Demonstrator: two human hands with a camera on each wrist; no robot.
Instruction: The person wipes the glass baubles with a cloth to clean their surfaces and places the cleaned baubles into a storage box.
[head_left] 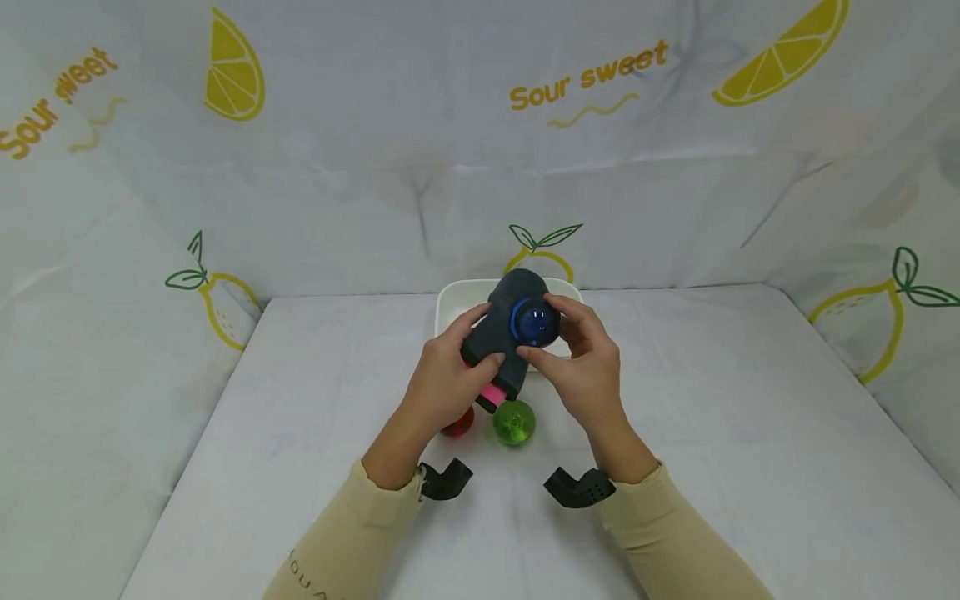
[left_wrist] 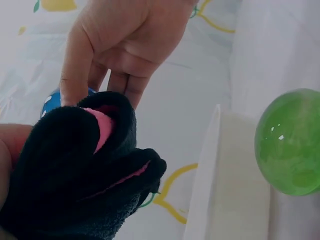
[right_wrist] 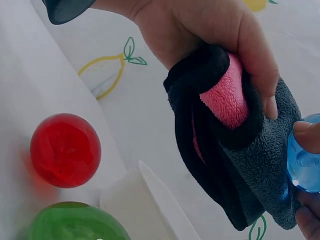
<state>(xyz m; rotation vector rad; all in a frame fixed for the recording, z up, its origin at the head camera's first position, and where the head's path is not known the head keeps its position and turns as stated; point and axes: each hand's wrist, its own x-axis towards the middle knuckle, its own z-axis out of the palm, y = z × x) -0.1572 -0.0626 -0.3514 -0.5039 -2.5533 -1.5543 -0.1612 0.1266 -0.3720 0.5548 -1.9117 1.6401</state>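
Observation:
My left hand (head_left: 442,375) grips a folded dark grey cloth (head_left: 517,287) with a pink inner side, thumb on top. My right hand (head_left: 588,371) pinches a clear blue ball (head_left: 536,323) between thumb and fingers, and the ball rests against the cloth. In the right wrist view the blue ball (right_wrist: 306,162) sits at the right edge, beside the cloth's fleecy outer face (right_wrist: 250,165). From the left wrist, the cloth's layered folds (left_wrist: 65,145) hide most of the ball.
A white container (head_left: 450,296) stands at the back of the white table, partly behind the hands. Closer in, a green ball (head_left: 514,422) and a red ball (head_left: 459,425) lie on the table below the cloth. Lemon-print fabric (head_left: 337,183) hangs behind.

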